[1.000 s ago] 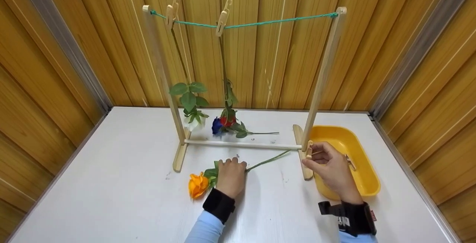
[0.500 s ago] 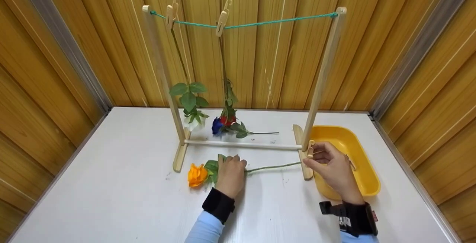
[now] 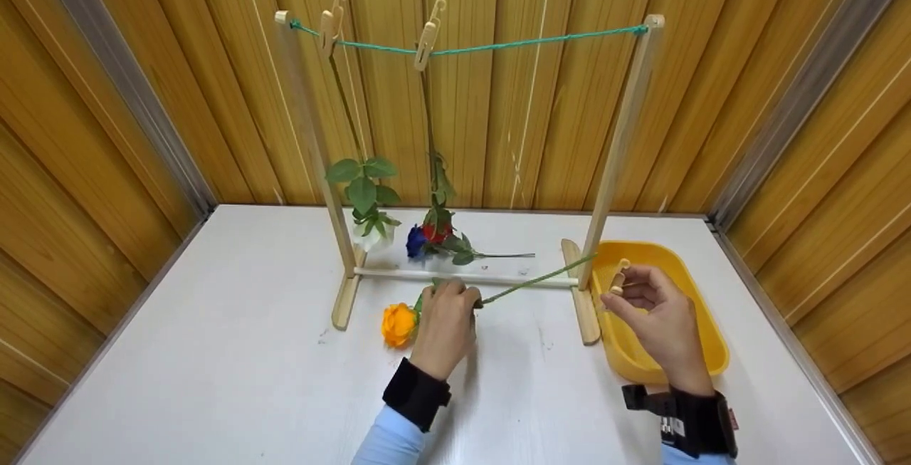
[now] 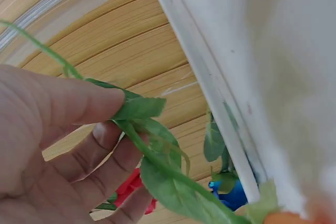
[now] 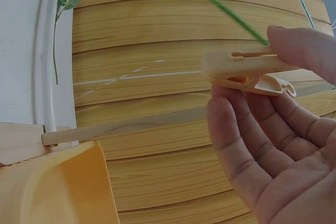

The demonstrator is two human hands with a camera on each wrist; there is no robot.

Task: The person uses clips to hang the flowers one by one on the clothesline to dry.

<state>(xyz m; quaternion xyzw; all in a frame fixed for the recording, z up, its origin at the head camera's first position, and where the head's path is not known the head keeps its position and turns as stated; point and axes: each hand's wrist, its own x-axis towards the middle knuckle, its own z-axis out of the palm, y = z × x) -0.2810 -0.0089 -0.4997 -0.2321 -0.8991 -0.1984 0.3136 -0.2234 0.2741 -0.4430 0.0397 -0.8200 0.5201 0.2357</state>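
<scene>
Just in front of a thin white bar (image 3: 466, 277), a person's left hand (image 3: 447, 326) is gripping the green stem (image 3: 537, 281) of an orange rose (image 3: 399, 325) near its leaves. The orange bloom is showing at the hand's 9 o'clock, and the stem is pointing to 2 o'clock. At the left hand's 3 o'clock, the right hand (image 3: 658, 322) is holding a small tan plastic clothespin (image 3: 620, 278) between its thumb and fingers. The clothespin is sitting at that hand's 11 o'clock, near the tip of the stem but apart from it. Behind that hand, a yellow plastic tray (image 3: 651, 253) is resting on the white table (image 3: 249, 358).

Around the bar, a pale wooden rack (image 3: 618, 144) is standing up, and a teal string (image 3: 530, 41) is stretching across its top. From the string, two more tan clothespins (image 3: 425, 45) are holding upside-down flowers: a white rose (image 3: 370, 241) at the left hand's 11 o'clock and a red rose (image 3: 443, 235) at its 12 o'clock. Beside the red rose, a blue rose (image 3: 415, 243) is lying with its stem pointing to 3 o'clock.
</scene>
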